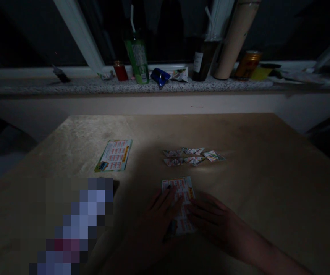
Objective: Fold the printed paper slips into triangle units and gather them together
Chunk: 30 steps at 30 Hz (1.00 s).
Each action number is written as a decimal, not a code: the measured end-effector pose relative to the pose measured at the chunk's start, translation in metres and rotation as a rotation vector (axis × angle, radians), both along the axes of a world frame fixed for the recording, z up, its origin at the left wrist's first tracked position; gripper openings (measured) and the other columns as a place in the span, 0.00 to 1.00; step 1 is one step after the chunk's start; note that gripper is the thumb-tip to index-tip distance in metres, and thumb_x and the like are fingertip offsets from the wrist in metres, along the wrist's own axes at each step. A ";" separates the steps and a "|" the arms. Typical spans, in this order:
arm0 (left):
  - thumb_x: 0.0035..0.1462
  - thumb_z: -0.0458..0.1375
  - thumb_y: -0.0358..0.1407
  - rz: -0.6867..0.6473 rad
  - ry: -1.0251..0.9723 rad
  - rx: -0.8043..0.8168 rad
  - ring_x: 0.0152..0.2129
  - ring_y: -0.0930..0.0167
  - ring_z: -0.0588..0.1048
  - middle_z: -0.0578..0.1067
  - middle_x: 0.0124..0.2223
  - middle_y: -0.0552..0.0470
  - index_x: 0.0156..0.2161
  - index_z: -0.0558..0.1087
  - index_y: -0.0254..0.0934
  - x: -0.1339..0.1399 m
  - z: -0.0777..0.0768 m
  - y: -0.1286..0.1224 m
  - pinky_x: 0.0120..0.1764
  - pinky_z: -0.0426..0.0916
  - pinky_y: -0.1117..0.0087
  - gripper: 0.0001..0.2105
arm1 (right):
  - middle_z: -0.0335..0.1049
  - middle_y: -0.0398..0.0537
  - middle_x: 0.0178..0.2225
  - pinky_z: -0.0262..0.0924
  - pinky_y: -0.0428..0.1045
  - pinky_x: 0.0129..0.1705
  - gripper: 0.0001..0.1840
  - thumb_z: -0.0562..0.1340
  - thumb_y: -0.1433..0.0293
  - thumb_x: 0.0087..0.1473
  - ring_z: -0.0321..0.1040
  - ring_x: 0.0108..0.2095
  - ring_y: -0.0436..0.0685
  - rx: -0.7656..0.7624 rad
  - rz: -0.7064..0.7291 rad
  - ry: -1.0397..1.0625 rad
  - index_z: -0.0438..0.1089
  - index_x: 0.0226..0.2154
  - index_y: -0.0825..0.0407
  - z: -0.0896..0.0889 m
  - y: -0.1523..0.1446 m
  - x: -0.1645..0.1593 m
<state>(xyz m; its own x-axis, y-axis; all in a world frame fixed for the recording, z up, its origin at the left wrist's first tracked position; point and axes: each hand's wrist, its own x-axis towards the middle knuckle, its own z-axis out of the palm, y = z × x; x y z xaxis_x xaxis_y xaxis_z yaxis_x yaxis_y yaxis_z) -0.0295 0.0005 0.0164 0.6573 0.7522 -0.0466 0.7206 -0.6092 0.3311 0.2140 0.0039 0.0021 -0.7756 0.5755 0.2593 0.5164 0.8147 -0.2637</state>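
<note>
A brown tabletop carries one printed sheet at far left, a pixelated shape nearer on that side, small folded papers clustered slightly right of centre, and a second printed sheet nearer than those papers.

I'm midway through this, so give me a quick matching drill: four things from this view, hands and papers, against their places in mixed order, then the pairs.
Things
1. Left hand
2. Right hand
3. Folded papers
4. Far sheet

Places
A. Lying flat, to the left of the folded papers
B. Fingers over the left part of the near sheet
C. Grouped on the table, beyond both hands
D. Fingertips at the right edge of the near sheet

Pairs: 1-B, 2-D, 3-C, 4-A
</note>
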 end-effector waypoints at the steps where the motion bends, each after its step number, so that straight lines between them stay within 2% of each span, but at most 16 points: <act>1: 0.57 0.54 0.44 -0.006 0.009 -0.012 0.63 0.60 0.46 0.46 0.67 0.47 0.65 0.45 0.42 0.002 0.001 0.001 0.60 0.49 0.54 0.35 | 0.69 0.41 0.52 0.46 0.56 0.63 0.15 0.56 0.72 0.59 0.60 0.56 0.54 0.003 -0.002 0.000 0.66 0.50 0.48 -0.001 -0.002 0.003; 10: 0.55 0.57 0.40 -0.117 0.121 -0.013 0.63 0.63 0.43 0.44 0.67 0.49 0.64 0.48 0.42 0.024 0.008 0.010 0.62 0.44 0.56 0.34 | 0.69 0.42 0.52 0.47 0.58 0.61 0.16 0.56 0.73 0.59 0.61 0.55 0.56 0.070 -0.027 -0.014 0.66 0.50 0.50 -0.001 -0.012 0.026; 15: 0.55 0.57 0.43 -0.132 0.202 -0.032 0.63 0.62 0.46 0.46 0.67 0.48 0.65 0.47 0.40 0.034 0.010 0.016 0.61 0.46 0.57 0.36 | 0.69 0.43 0.51 0.51 0.56 0.59 0.14 0.54 0.71 0.60 0.62 0.54 0.55 0.071 -0.065 0.013 0.67 0.48 0.51 0.004 -0.012 0.029; 20: 0.51 0.59 0.49 -0.106 0.176 0.029 0.63 0.57 0.44 0.42 0.68 0.49 0.65 0.43 0.45 0.031 0.001 0.019 0.60 0.46 0.52 0.42 | 0.67 0.43 0.53 0.52 0.55 0.58 0.15 0.54 0.69 0.60 0.61 0.54 0.55 -0.017 -0.059 -0.009 0.66 0.49 0.51 0.010 -0.010 0.031; 24: 0.53 0.58 0.50 -0.136 0.129 0.055 0.63 0.58 0.43 0.39 0.68 0.49 0.66 0.39 0.45 0.028 -0.006 0.020 0.61 0.44 0.53 0.42 | 0.62 0.47 0.57 0.48 0.59 0.60 0.21 0.56 0.65 0.58 0.54 0.59 0.58 -0.062 -0.049 -0.022 0.62 0.53 0.52 0.006 -0.011 0.035; 30: 0.54 0.53 0.54 -0.129 0.110 0.037 0.63 0.59 0.47 0.46 0.67 0.48 0.66 0.41 0.43 0.031 -0.006 0.023 0.61 0.44 0.53 0.40 | 0.48 0.52 0.64 0.40 0.62 0.63 0.34 0.58 0.61 0.55 0.40 0.64 0.61 -0.130 -0.117 -0.115 0.51 0.61 0.53 0.000 -0.009 0.034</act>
